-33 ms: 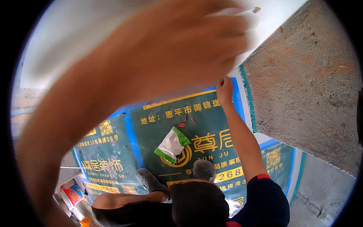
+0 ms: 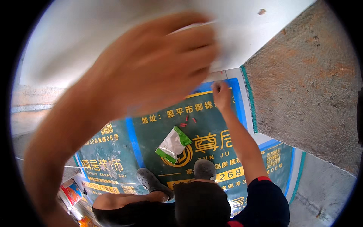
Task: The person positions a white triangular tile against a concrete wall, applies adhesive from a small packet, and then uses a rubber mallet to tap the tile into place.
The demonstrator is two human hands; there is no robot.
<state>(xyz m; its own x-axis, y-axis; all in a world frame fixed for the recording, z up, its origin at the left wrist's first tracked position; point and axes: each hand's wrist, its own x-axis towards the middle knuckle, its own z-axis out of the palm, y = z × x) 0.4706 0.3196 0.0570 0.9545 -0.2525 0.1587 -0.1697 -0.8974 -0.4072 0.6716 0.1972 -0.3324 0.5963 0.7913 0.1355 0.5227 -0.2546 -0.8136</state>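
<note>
My left hand (image 2: 155, 64) is large and blurred in front of the white panel (image 2: 242, 38). Its fingers are curled, with a thin white edge showing between them that I cannot name. Up and to the right of these fingers, a small pinkish-brown piece (image 2: 261, 11) sits on the panel. Lower down, my right hand (image 2: 221, 92) is closed, close to the panel's lower edge and over the floor sheet's blue-taped border; whatever it may hold is hidden. Several small red pieces (image 2: 183, 125) lie on the green floor sheet (image 2: 147, 132), beside a torn white-and-green packet (image 2: 174, 145).
A rough grey-brown surface (image 2: 302, 68) slopes along the right, edged by a teal strip (image 2: 248, 98). My feet in grey clogs (image 2: 151, 181) stand on the sheet near the packet. Colourful packages (image 2: 72, 193) lie at the lower left.
My left hand has moved left and slightly down, away from the small piece on the panel, which now shows apart from the fingers. My right hand has shifted slightly left and down, still closed.
</note>
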